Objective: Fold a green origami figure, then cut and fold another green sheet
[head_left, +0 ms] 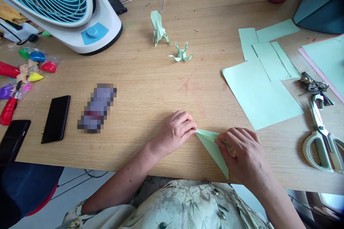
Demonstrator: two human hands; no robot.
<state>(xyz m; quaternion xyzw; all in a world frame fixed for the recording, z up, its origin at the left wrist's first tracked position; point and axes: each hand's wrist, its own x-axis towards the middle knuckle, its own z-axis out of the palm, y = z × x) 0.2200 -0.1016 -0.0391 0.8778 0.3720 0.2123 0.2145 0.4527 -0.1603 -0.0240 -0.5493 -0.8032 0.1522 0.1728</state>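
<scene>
A pale green sheet of origami paper [213, 150], folded into a triangle, lies at the table's near edge between my hands. My left hand [178, 128] pinches its left corner, fingers pressed together. At the paper's upper right, my right hand [242, 150] grips a folded edge between thumb and fingers; part of the paper is hidden under it. Farther back on the table stand two folded green paper figures: a taller one [158, 28] and a smaller one with pointed, spread limbs [181, 53].
Green paper sheets [263, 96] and smaller cut pieces [272, 59] lie to the right, near scissors [322, 139] and a bunch of keys [313, 83]. On the left are a fan [99, 32], a black phone-like slab [56, 118], a blurred-out object [97, 108] and colourful clay packets [36, 56].
</scene>
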